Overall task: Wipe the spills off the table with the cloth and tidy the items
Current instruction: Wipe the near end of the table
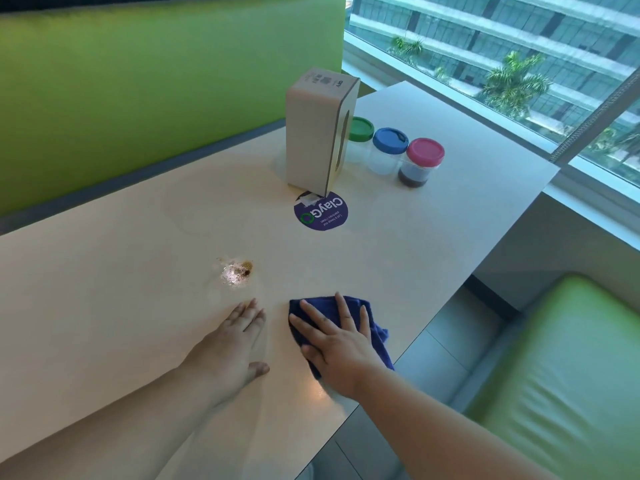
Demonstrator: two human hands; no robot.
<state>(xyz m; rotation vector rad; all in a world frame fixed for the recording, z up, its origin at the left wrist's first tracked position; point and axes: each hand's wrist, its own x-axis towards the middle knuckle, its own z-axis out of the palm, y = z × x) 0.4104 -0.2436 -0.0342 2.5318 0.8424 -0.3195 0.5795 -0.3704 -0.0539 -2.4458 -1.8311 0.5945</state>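
Head view: right hand (337,344) lies flat, fingers spread, pressing the blue cloth (375,332) onto the table (104,289) near its right edge; nothing is gripped, the palm bearing down, presumably for wiping. Left hand (232,344) rests open and empty on the tabletop just beside the cloth, probably as a brace. The spill (236,271), wet with brown specks, sits just beyond the left fingertips, unwiped. Further back, a tissue box (320,133) stands upright beside 3 lidded jars (388,150) in a row.

Cloth (375,332) dark blue; table (104,289) cream. Jar lids (391,141) green, blue, pink. Sticker (321,211) purple w/ white text.
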